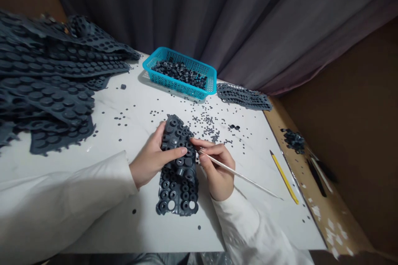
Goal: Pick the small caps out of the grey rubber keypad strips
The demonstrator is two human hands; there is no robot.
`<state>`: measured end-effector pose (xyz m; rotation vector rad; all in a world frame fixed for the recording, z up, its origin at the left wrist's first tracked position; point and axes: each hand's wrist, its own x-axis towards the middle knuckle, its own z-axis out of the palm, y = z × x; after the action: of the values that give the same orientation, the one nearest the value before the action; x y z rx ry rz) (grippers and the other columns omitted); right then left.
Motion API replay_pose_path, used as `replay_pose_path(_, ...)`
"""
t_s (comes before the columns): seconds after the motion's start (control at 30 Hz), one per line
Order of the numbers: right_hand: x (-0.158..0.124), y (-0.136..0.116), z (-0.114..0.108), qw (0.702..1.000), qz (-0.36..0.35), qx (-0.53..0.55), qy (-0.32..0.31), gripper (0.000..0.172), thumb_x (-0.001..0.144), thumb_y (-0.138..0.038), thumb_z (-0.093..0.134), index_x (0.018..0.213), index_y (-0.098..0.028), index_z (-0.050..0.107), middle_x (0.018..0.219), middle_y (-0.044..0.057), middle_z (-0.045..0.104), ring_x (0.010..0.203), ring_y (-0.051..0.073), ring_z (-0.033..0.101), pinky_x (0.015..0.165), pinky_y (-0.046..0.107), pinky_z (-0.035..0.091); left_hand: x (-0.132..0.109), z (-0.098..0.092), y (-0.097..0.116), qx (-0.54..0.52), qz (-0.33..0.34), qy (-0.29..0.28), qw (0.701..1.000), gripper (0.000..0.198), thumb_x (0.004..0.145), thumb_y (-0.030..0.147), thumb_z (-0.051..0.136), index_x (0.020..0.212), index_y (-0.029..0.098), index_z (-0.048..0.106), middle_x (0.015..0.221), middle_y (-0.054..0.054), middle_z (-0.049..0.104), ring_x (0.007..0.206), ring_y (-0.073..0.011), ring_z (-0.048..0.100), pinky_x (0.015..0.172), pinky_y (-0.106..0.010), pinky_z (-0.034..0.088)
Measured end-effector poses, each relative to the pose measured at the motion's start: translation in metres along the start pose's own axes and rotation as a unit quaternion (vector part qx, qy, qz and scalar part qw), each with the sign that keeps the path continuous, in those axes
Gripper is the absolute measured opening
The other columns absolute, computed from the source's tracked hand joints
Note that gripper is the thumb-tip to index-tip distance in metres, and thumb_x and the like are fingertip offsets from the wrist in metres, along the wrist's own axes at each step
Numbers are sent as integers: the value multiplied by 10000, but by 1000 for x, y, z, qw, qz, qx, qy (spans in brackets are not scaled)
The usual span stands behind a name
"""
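Observation:
A dark grey moulded rubber sheet [178, 192] with rows of round, ringed bumps is bent in my left hand [155, 159], the thumb pressed across its face. Two round holes show near its lower end. My right hand [219, 169] pinches a thin white stick [248, 180] whose near end points down to the right. The stick's other end meets the sheet's right edge, and its tip is hidden there by fingers and rubber. Fingertips of my right hand touch that same edge.
Behind, a blue basket [180, 87] holds many small dark rubber pieces. Large bumpy rubber sheets [59, 95] pile up at left; a perforated strip [244, 96] lies right of the basket. Tiny dark discs [209, 126] litter the white table [118, 223]. A yellow pencil [284, 178] lies at right.

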<state>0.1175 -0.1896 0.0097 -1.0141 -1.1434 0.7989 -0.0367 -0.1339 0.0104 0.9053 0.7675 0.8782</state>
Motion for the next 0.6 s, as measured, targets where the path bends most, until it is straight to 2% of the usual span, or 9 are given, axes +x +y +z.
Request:
replay_pose_path(0.4,-2,0,-3,999,-6,-23,-28,62,848,-219,682,830,-222,622,1046,67,764,983,195,726,792,332,595,2,-2,-3,17,42,-3,999,533,728,256,795,1177,245,508,1098,-21,665,1070,-214,605,894,-291,473)
replay_pose_path(0.6,-5,2,-5,996,-42,-63,-50,85,848,-156,669,860,-231,630,1093,58,750,1029,203,708,924,405,556,2,-2,-4,22,52,9,998,496,720,240,797,1137,246,529,1021,0,657,989,-196,614,857,-282,481)
